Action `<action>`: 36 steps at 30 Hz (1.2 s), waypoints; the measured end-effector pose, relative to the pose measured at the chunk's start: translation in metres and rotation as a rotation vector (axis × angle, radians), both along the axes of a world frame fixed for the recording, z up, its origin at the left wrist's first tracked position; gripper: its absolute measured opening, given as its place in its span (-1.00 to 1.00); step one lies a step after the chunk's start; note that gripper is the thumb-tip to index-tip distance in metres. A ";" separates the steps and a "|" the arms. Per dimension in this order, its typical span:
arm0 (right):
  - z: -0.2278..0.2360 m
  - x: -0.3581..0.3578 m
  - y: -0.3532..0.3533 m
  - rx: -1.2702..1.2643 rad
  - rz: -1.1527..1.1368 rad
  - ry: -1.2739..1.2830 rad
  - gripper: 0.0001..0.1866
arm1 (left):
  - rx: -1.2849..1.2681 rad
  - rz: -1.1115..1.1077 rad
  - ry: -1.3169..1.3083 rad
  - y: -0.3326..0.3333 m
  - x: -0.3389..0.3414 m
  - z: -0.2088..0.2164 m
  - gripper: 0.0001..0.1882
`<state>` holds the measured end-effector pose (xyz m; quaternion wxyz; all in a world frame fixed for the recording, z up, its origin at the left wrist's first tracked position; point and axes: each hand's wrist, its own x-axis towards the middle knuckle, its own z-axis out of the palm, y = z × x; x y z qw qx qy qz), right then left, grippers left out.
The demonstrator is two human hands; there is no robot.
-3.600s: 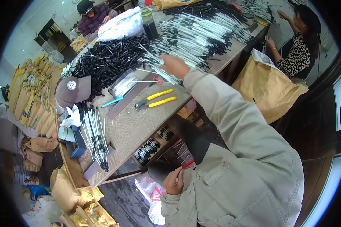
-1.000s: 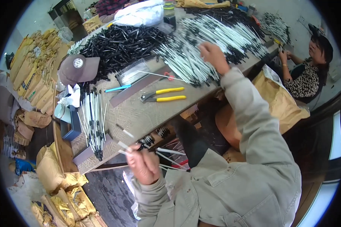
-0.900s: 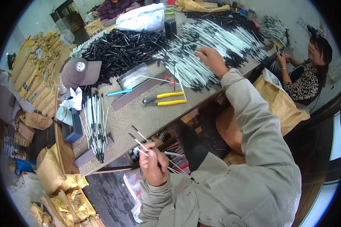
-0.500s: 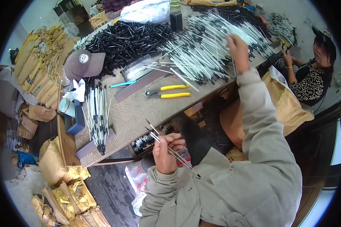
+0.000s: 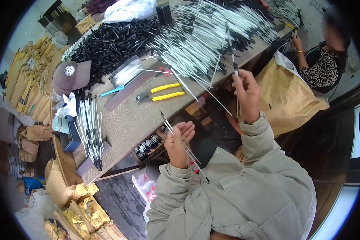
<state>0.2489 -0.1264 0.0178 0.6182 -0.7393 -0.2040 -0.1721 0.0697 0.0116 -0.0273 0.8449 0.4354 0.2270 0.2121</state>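
My left hand [image 5: 179,145] is at the near edge of the table, its thumb pressing a few thin white rods with black tips [image 5: 167,123] against the palm; the other fingers are loosely extended. To the right, my right hand [image 5: 248,94] pinches white rods with a black fitting [image 5: 233,56] between thumb and fingertips. How many it holds I cannot tell. Just beyond it lies a big heap of white rods with black ends [image 5: 196,40]. One loose white rod [image 5: 218,103] juts over the table edge beside this hand.
Yellow-handled pliers [image 5: 166,92], a blue-handled tool [image 5: 113,91] and a dark cap [image 5: 72,76] lie on the table [image 5: 128,116]. A black-parts heap [image 5: 112,44] is behind. At left stands a rod bundle [image 5: 91,132]. A co-worker [image 5: 324,68] sits right, past a brown sack [image 5: 290,96].
My right hand has come back from the rod heap toward me and now holds rods upright. My left hand keeps its rods, its fingers opened a little. The view has shifted slightly.
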 end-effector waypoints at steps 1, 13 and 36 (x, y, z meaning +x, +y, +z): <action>-0.008 -0.004 -0.008 -0.004 -0.009 0.008 -0.85 | -0.005 0.002 0.014 0.000 0.000 -0.002 -0.66; -0.022 -0.017 -0.016 -0.031 0.122 -0.018 -0.84 | -0.032 -0.171 -0.072 0.032 0.108 0.020 -0.69; -0.030 -0.095 0.015 -0.077 0.561 0.085 -0.81 | 0.238 0.142 -0.100 -0.007 0.029 0.052 -0.67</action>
